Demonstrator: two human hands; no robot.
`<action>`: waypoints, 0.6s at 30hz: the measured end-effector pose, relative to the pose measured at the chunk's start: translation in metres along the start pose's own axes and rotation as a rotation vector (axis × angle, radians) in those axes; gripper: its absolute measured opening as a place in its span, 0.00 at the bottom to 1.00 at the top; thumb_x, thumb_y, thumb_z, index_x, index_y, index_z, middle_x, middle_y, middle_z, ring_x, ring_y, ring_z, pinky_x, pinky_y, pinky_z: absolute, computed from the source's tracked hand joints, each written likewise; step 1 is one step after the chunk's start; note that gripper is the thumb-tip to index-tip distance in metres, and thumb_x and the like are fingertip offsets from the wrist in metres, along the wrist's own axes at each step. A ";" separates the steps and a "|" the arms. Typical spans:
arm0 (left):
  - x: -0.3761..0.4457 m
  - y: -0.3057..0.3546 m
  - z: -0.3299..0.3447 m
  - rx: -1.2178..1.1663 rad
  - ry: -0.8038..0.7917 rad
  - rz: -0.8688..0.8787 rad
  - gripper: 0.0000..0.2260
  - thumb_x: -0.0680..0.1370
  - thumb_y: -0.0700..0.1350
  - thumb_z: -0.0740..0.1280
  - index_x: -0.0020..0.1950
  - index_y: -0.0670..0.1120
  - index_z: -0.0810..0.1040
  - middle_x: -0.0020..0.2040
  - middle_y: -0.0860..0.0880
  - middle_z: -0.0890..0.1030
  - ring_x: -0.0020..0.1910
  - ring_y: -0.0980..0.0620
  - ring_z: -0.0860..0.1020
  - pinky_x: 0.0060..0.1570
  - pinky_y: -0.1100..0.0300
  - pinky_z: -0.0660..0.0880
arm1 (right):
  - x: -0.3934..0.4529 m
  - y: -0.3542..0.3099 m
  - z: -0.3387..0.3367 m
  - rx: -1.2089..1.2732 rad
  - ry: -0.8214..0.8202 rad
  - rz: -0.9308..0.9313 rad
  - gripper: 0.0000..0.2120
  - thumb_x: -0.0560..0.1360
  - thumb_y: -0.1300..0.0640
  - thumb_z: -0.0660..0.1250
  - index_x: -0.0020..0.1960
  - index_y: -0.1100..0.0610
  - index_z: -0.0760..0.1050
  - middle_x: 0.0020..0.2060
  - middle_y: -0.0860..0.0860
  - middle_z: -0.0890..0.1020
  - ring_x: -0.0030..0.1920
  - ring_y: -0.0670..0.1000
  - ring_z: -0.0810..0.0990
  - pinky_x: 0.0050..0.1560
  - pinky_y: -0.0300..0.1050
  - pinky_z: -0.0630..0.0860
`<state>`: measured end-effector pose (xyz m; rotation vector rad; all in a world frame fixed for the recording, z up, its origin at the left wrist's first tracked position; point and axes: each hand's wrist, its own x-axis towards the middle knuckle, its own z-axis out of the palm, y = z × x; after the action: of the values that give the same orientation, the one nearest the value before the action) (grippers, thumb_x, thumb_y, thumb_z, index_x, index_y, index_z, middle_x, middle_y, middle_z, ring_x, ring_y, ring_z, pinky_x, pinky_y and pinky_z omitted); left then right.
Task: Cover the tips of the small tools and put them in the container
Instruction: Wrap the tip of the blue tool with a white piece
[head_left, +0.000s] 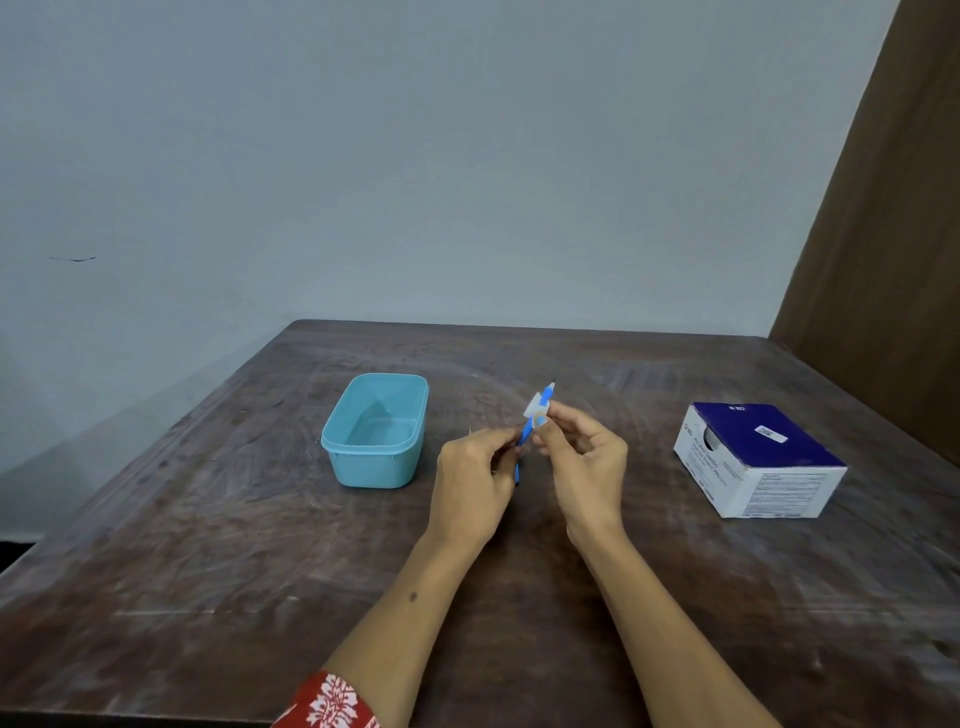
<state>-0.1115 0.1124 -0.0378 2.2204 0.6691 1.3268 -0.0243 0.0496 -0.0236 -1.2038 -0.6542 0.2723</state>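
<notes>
A small blue tool (531, 426) is held tilted above the table's middle, its dark tip pointing up and away. My left hand (475, 488) grips its lower end. My right hand (584, 462) pinches a small translucent white cover (536, 410) around the tool's upper part, below the bare tip. An open light-blue plastic container (375, 431) stands on the table to the left of my hands; its inside looks empty.
A white and dark-blue cardboard box (761, 460) sits at the right of the dark wooden table (208, 519). A grey wall rises behind the table, and a brown panel stands at the far right.
</notes>
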 end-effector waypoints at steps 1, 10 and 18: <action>0.000 0.000 0.000 -0.004 0.003 -0.004 0.10 0.72 0.37 0.70 0.52 0.45 0.83 0.42 0.48 0.85 0.40 0.54 0.81 0.44 0.55 0.79 | 0.000 0.000 0.000 0.014 -0.002 0.002 0.11 0.73 0.67 0.68 0.46 0.51 0.82 0.39 0.50 0.85 0.39 0.48 0.83 0.39 0.38 0.77; 0.000 0.002 0.000 -0.054 0.017 -0.069 0.10 0.72 0.36 0.71 0.51 0.45 0.83 0.43 0.49 0.85 0.41 0.57 0.81 0.44 0.60 0.79 | 0.001 -0.002 -0.001 0.120 0.008 0.048 0.09 0.72 0.70 0.68 0.46 0.59 0.82 0.35 0.51 0.85 0.35 0.46 0.82 0.36 0.35 0.77; 0.000 0.004 -0.002 -0.030 0.026 -0.078 0.08 0.72 0.37 0.71 0.50 0.44 0.83 0.43 0.48 0.85 0.41 0.54 0.82 0.44 0.57 0.79 | 0.000 -0.004 0.001 0.104 0.002 0.052 0.08 0.71 0.67 0.70 0.45 0.55 0.83 0.39 0.54 0.85 0.40 0.50 0.84 0.41 0.38 0.79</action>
<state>-0.1128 0.1096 -0.0345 2.1350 0.7332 1.3206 -0.0254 0.0494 -0.0200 -1.1226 -0.6006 0.3443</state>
